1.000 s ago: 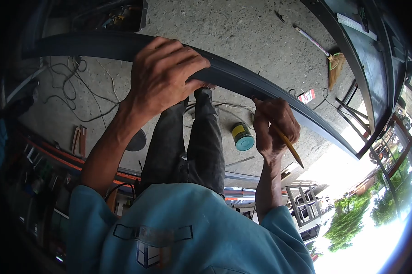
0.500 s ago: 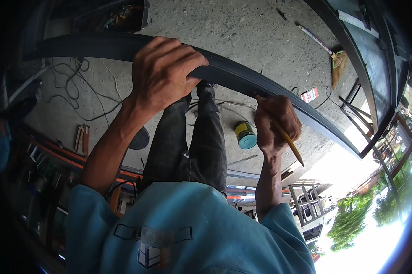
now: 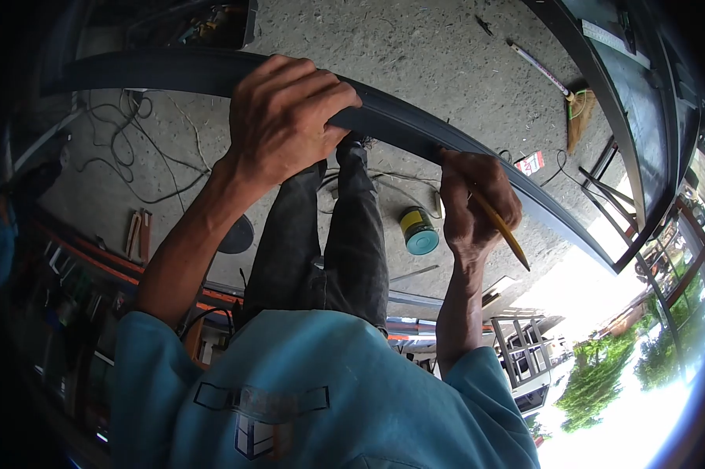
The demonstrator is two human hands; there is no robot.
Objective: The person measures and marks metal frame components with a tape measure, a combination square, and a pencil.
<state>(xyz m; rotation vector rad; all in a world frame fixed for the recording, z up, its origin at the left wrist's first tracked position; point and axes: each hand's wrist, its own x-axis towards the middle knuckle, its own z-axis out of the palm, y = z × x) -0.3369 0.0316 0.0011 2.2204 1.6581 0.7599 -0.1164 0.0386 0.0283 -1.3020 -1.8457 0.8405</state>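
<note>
A long dark metal bar (image 3: 173, 72) runs across the view from the upper left down to the right. My left hand (image 3: 286, 117) lies over it near its middle, fingers wrapped around the far edge. My right hand (image 3: 473, 205) grips a yellow pencil (image 3: 502, 230) with the tip pressed against the bar's near edge, just right of my left hand. My legs in dark trousers (image 3: 329, 242) stand beneath the bar.
On the concrete floor lie a small can with a teal lid (image 3: 419, 232), tangled cables (image 3: 126, 148), a broom (image 3: 571, 98) and a red-and-white packet (image 3: 530, 162). A dark metal frame (image 3: 626, 148) stands at the right. Shelves with tools (image 3: 71, 297) line the left.
The bar and both hands have shifted slightly upward in view. The pencil stays against the bar, moved a little to the right.
</note>
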